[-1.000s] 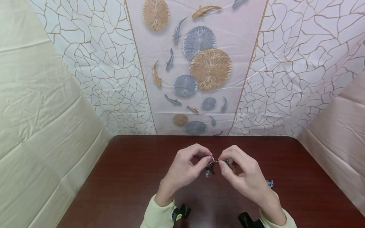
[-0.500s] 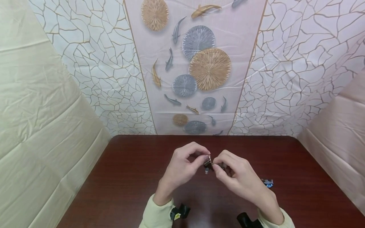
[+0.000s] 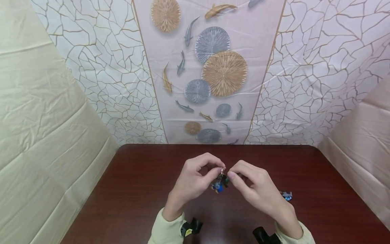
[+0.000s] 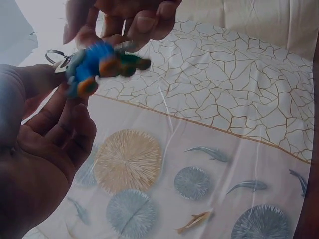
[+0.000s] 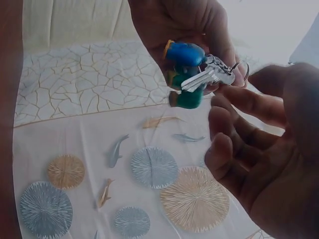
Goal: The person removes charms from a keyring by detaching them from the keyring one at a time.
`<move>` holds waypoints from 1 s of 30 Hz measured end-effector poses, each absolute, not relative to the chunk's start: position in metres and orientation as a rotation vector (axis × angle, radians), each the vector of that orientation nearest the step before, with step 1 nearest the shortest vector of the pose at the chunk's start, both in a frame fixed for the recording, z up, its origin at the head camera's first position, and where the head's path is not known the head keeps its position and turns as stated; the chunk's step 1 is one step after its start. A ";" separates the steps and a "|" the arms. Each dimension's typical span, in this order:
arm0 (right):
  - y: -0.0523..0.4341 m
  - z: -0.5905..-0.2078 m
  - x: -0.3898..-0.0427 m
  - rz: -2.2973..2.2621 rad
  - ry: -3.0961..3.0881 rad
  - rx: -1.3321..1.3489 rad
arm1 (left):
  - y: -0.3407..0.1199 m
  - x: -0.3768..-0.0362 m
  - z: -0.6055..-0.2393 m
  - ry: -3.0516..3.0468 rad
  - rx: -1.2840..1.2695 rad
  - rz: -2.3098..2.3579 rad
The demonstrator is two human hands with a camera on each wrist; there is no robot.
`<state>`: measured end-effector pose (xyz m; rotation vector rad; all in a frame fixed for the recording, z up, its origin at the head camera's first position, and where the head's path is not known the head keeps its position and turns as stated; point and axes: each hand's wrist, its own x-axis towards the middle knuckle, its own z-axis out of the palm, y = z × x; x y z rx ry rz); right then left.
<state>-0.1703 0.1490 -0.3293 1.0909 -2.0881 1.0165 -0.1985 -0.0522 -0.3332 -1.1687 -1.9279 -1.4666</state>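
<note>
My left grip [image 3: 195, 178] pinches the key ring [image 3: 222, 171], from which keys [image 5: 208, 75] and blue-green charms [image 5: 184, 53] hang; I cannot tell whether my right grip [image 3: 257, 186] holds anything.

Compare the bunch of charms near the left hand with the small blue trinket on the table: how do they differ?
The bunch of charms hangs from a ring pinched by the left hand, while the trinket lies on the table. The bunch shows several pieces, blue, green and silver; the trinket looks blue and grey, too small to make out further. Both have blue parts.
</note>
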 end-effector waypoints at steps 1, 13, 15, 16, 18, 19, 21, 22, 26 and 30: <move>0.149 -0.329 -0.171 1.018 -2.070 1.090 | -0.052 -0.198 -0.333 -1.923 -1.178 -1.456; 0.153 -0.334 -0.174 1.076 -2.276 1.162 | -0.052 -0.198 -0.332 -1.886 -1.212 -1.437; 0.152 -0.334 -0.173 1.094 -2.310 1.159 | -0.052 -0.197 -0.332 -1.894 -1.202 -1.449; 0.152 -0.334 -0.173 1.097 -2.322 1.157 | -0.052 -0.196 -0.332 -1.898 -1.196 -1.454; 0.150 -0.335 -0.173 1.100 -2.341 1.142 | -0.051 -0.195 -0.332 -1.905 -1.188 -1.460; 0.150 -0.335 -0.174 1.103 -2.343 1.135 | -0.051 -0.195 -0.332 -1.911 -1.188 -1.457; 0.149 -0.336 -0.175 1.110 -2.334 1.118 | -0.051 -0.194 -0.331 -1.923 -1.190 -1.434; 0.149 -0.336 -0.175 1.121 -2.327 1.109 | -0.051 -0.194 -0.330 -1.927 -1.193 -1.419; 0.151 -0.334 -0.175 1.146 -2.285 1.065 | -0.051 -0.194 -0.330 -1.936 -1.223 -1.338; 0.154 -0.332 -0.174 1.110 -2.191 1.054 | -0.050 -0.195 -0.330 -1.938 -1.272 -1.276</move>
